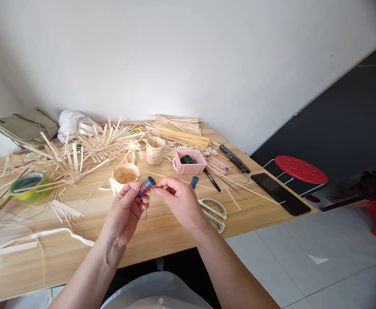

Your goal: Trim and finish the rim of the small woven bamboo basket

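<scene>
My left hand [126, 210] is closed round a small dark blue-grey spool [147, 187] with reddish thread wound on it. The spool tilts up to the right. Close to its right end, my right hand [175, 198] pinches with thumb and forefinger; a thin reddish thread seems to run between the fingers and the spool. Behind my left hand stands a small woven basket [125, 174], and farther back another woven basket [155, 150]. A second blue-grey spool [194, 182] stands just beyond my right hand.
Scissors [214, 209] lie right of my right hand. Farther back are a pink box [190, 162], a black pen [212, 180] and a phone [280, 194]. Wood strips [78, 154] spread across the back left, near a tape roll [29, 187]. A red stool [301, 169] stands beyond the table.
</scene>
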Demonstrator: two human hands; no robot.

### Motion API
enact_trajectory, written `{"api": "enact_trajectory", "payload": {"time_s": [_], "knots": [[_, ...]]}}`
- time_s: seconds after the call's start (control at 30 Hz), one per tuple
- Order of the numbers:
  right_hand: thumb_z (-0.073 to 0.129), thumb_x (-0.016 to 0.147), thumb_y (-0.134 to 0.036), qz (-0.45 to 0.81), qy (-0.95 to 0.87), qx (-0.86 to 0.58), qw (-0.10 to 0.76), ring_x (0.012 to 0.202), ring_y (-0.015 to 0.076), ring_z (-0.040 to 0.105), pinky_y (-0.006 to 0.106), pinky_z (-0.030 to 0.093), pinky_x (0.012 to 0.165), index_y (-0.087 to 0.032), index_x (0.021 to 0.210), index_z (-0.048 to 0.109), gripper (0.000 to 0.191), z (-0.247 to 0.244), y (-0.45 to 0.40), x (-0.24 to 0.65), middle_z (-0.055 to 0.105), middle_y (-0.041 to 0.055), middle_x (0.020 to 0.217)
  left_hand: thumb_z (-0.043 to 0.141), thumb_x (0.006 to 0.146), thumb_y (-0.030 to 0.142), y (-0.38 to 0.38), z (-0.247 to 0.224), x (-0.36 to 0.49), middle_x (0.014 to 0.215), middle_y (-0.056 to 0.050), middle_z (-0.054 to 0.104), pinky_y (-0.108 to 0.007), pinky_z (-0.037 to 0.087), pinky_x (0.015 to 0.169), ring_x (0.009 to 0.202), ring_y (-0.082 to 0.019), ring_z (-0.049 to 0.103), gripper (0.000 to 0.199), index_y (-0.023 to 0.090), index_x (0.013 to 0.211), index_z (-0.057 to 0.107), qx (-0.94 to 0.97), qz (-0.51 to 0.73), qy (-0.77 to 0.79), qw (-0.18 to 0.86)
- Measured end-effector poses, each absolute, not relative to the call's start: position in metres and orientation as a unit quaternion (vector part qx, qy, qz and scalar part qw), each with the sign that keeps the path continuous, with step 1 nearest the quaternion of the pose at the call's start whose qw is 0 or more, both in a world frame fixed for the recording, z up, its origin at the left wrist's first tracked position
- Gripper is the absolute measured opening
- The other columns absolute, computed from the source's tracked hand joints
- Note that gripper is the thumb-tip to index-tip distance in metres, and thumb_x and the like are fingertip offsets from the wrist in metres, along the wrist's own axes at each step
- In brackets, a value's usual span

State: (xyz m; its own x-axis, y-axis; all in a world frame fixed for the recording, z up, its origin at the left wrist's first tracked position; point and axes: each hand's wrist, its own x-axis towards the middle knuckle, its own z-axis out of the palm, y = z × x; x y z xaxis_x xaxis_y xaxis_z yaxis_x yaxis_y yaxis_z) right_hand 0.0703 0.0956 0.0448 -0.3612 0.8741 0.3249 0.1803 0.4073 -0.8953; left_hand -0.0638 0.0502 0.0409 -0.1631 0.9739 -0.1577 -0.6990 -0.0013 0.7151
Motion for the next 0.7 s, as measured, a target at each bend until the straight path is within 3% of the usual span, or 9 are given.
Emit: {"api": "enact_trajectory", "payload": {"time_s": [0.23, 0.5, 0.7], "knots": [[0.057, 0.078, -0.016, 0.336, -0.756, -0.349, 0.440, 0.056, 0.0084, 0.044, 0.020, 0.033, 0.055, -0.017, 0.062, 0.057, 0.016, 0.045, 0.091, 0.079, 0.050, -0.0053, 0.057, 0.085, 0.051, 0.023, 0.050, 0.036, -0.066, 0.067, 0.000, 0.063, -0.012, 0.052, 0.056, 0.057, -0.006, 0.059, 0.031, 0.012, 0.066, 0.060, 0.183, 0.681, 0.378, 0.600], [0.054, 0.078, -0.016, 0.399, -0.749, -0.304, 0.434, 0.054, 0.0080, 0.039, 0.020, 0.030, 0.052, -0.017, 0.057, 0.049, 0.022, 0.055, 0.077, 0.075, 0.045, -0.0050, 0.055, 0.078, 0.062, 0.022, 0.052, 0.032, -0.055, 0.061, 0.001, 0.063, -0.014, 0.050, 0.056, 0.055, -0.006, 0.058, 0.020, 0.016, 0.067, 0.061, 0.249, 0.742, 0.340, 0.521], [0.055, 0.076, -0.022, 0.418, -0.720, -0.343, 0.435, 0.057, 0.0097, 0.041, 0.022, 0.032, 0.055, -0.017, 0.059, 0.051, 0.018, 0.041, 0.090, 0.084, 0.047, -0.0042, 0.057, 0.073, 0.068, 0.015, 0.053, 0.039, -0.060, 0.063, -0.001, 0.061, -0.011, 0.048, 0.047, 0.051, -0.006, 0.055, 0.015, 0.011, 0.066, 0.059, 0.168, 0.705, 0.321, 0.609]]}}
